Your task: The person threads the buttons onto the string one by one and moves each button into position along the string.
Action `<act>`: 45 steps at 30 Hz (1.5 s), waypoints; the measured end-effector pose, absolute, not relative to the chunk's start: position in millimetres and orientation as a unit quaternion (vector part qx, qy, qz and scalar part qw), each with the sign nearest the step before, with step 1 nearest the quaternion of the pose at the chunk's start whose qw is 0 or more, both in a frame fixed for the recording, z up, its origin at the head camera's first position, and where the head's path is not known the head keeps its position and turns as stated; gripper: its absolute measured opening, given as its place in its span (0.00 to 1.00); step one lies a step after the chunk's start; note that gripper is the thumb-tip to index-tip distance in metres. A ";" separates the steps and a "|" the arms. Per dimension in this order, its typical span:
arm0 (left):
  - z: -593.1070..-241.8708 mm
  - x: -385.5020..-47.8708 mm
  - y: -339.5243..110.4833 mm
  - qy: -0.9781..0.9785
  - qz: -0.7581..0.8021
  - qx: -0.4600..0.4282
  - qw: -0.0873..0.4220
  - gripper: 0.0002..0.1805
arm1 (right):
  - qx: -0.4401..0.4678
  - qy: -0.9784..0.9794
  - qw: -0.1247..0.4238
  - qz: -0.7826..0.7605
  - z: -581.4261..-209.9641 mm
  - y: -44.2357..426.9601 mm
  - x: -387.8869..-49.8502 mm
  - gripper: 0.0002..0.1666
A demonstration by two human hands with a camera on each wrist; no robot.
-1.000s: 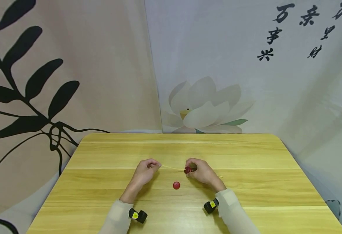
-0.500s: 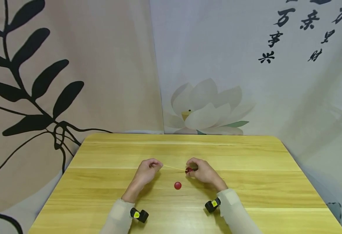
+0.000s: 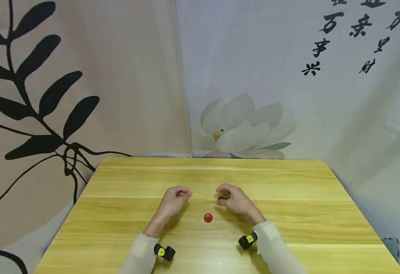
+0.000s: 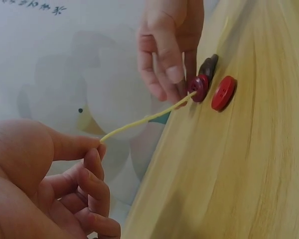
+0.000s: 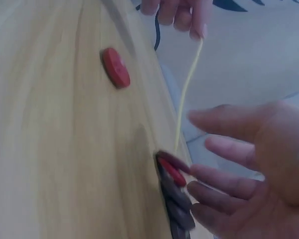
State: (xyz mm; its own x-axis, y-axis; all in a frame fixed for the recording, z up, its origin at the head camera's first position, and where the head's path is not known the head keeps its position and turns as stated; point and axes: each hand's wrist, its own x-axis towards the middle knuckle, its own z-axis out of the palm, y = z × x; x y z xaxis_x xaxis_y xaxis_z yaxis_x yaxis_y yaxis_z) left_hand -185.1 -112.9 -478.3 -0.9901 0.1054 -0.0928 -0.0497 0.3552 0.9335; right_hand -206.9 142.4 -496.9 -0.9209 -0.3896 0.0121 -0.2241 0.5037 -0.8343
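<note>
A yellow string [image 4: 144, 119] runs from my left hand to a row of buttons. My left hand [image 3: 174, 199] pinches the string's end between thumb and fingertips. Threaded on the string are a dark red button [image 4: 197, 88], a bright red one [image 5: 173, 172] behind it and several dark brown buttons [image 5: 177, 201]. Beside this row is my right hand [image 3: 237, 198], its fingers fairly straight and spread, fingertips touching the buttons in the right wrist view. The thumb stands apart from them. Nearer the person, a loose red button [image 3: 208, 217] lies flat on the table.
The wooden table [image 3: 200, 247] has its far edge against a hanging cloth [image 3: 138, 76] with printed leaves, a lotus and characters. The string's other end [image 4: 224, 32] trails over the tabletop past the right hand. A small black camera is strapped to each wrist.
The head view has shifted slightly. My right hand has moved a little left along the buttons, and less of them shows between its fingers. The left hand keeps its pinch on the string.
</note>
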 end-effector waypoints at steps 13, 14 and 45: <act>-474.5 -186.1 -106.5 0.816 0.573 0.022 0.072 0.10 | -0.206 0.844 0.000 -0.494 -484.9 106.9 -197.6 0.09; -474.6 -186.5 -106.0 0.815 0.575 0.026 0.074 0.10 | -0.209 0.845 0.004 -0.492 -484.0 105.2 -196.5 0.10; -469.8 -190.0 -93.3 0.816 0.569 0.041 0.089 0.10 | -0.196 0.840 0.018 -0.506 -484.6 96.4 -194.7 0.09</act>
